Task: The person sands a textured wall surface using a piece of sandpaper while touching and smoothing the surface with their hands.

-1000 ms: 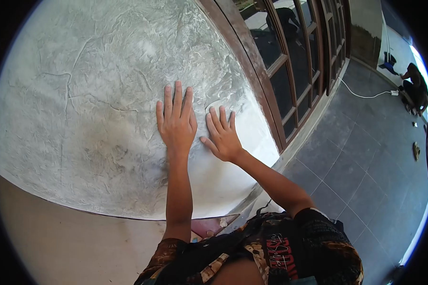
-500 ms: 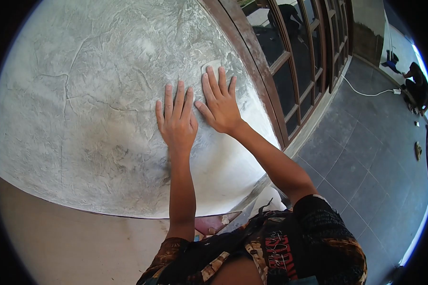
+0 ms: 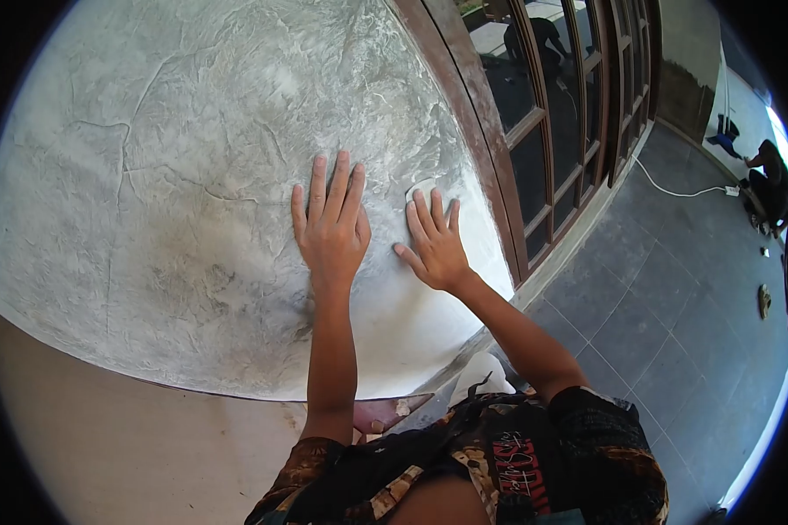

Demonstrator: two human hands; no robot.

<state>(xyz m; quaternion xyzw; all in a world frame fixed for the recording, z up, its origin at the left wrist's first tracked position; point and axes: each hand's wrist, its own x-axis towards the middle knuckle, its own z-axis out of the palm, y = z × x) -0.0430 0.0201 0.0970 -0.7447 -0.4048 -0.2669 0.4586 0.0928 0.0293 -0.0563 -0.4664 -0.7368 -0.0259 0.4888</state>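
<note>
My left hand lies flat on the grey, rough-plastered wall, fingers stretched out and holding nothing. To its right, my right hand presses a small pale sheet, apparently sandpaper, against the wall. Only the sheet's upper edge shows past the fingertips; the rest is hidden beneath the hand. Around both hands the plaster is mottled, with raised ridges and cracks, and it is smoother and whiter below the right hand.
A brown wooden window frame with glass panes borders the wall on the right. Grey floor tiles extend beyond, with a white cable across them. Another person crouches at far right. A white object stands low near my body.
My right hand has slid down and to the right along the wall, and the pale sheet has moved with it. My left hand stays in nearly the same place on the plaster.
</note>
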